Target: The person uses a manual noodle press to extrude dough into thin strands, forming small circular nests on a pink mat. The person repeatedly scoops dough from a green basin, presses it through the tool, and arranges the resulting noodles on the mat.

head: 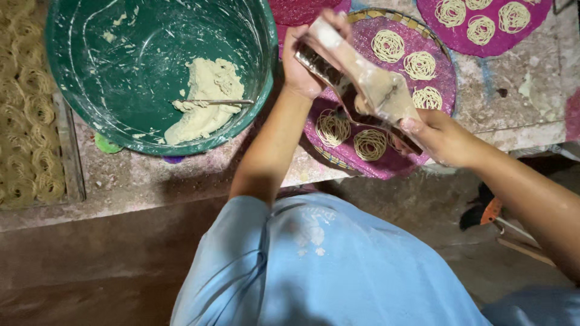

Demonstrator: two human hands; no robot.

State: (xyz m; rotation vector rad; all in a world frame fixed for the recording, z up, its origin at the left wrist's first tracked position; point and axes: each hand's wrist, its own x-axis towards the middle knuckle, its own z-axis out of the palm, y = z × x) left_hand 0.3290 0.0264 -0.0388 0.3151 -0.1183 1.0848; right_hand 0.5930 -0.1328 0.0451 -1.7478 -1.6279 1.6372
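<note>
One green basin is seen at eleven o'clock on the tabletop, its wall smeared with white. One lump of pale dough lies at its bottom, and one thin metal rod rests across the lump.

Three round purple mats are counted. One mat lies at one o'clock under the hands; six noodle coils are seen on it, three toward its far side and three toward its near edge. A second mat at two o'clock carries four coils, partly cut by the picture's edge. A third mat at twelve o'clock is mostly hidden.

One tray of dried coils is set at nine o'clock; their number cannot be told.

One hinged press, dusted with flour, is held above the nearest mat. Its upper handles are clamped in the left hand, the grip wrapped shut. Its lower end is held by the right hand, fingers closed about it.

The tabletop is rough, pale and floury. Below it a dim brown floor is seen.
</note>
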